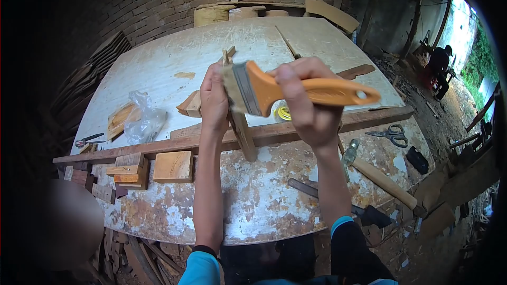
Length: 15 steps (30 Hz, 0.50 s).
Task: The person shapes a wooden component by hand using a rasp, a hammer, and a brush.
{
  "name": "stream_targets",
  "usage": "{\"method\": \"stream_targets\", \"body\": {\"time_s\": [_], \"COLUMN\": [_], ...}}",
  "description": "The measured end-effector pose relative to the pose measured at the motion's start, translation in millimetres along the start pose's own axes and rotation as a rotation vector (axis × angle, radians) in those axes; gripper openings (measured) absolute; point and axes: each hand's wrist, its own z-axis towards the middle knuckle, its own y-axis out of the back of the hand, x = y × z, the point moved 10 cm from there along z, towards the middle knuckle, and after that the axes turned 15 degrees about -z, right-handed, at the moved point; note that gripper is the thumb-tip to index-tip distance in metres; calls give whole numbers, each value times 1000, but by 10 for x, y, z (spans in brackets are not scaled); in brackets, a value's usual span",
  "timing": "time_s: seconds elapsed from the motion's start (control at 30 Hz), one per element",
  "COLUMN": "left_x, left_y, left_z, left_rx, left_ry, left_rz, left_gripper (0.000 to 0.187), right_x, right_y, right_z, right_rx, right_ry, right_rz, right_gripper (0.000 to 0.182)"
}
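Note:
My right hand (310, 103) is closed around the orange handle of a wide paintbrush (264, 88), raised over the middle of the table. The bristles meet a narrow wooden piece (242, 136), which slants down toward the table. My left hand (215, 95) grips that piece near its upper end; the brush head hides part of it. Just behind the hands lie a small wood block (194, 104) and something yellow in a round clear holder (283, 112).
A long wooden bar (148, 150) crosses the worn table (264, 208). A hammer (383, 180), scissors (395, 135) and a chisel-like tool (303, 187) lie right; wood blocks (173, 167) and a plastic bag (147, 121) lie left. A person (439, 63) sits far right.

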Motion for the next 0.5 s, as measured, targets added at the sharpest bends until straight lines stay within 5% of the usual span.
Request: {"method": "stream_targets", "body": {"time_s": [0.07, 0.23, 0.43, 0.5], "left_x": [24, 32, -21, -14], "left_y": [-27, -44, -35, -89], "left_z": [-34, -11, -5, -67], "left_rx": [44, 53, 37, -2], "left_ry": [83, 44, 62, 119], "left_rz": [-15, -34, -107, -54], "left_gripper": [38, 41, 38, 38], "right_x": [103, -147, -125, 67], "right_y": [91, -373, -326, -10], "right_z": [29, -18, -66, -5], "right_rx": [-118, 265, 433, -136], "right_ry": [141, -37, -96, 80], "right_rz": [-10, -71, -116, 3], "right_gripper": [13, 19, 17, 16]}}
